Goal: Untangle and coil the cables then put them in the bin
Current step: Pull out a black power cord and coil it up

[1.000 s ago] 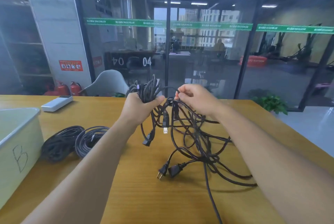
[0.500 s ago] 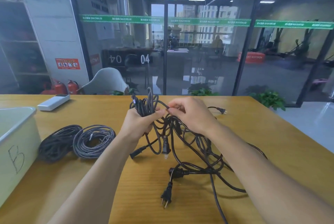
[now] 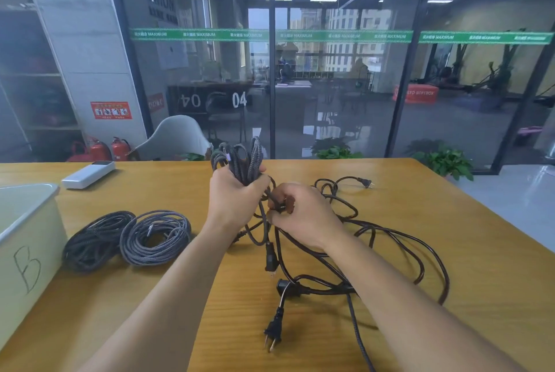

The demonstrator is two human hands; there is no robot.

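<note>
My left hand [image 3: 232, 200] grips a bunch of grey braided cable loops [image 3: 240, 158] that stick up above its fist, over the middle of the wooden table [image 3: 480, 251]. Right beside it, my right hand [image 3: 303, 215] pinches a dark cable strand that runs out of that bunch. Below and to the right, a tangle of dark power cables [image 3: 375, 251] sprawls on the table, with plugs [image 3: 273, 332] lying near the front. Two finished coils [image 3: 126, 239] lie side by side at the left. The pale bin marked "B" [image 3: 27, 251] stands at the far left edge.
A white remote-like bar [image 3: 88, 174] lies at the table's back left. Behind the table are a glass wall, a white chair [image 3: 177, 137] and potted plants [image 3: 444, 161]. Bare tabletop shows at the front left and far right.
Both hands have sunk lower toward the table. My right hand moved down below the left fist and now pinches a strand there. More of the tangle lies spread on the table.
</note>
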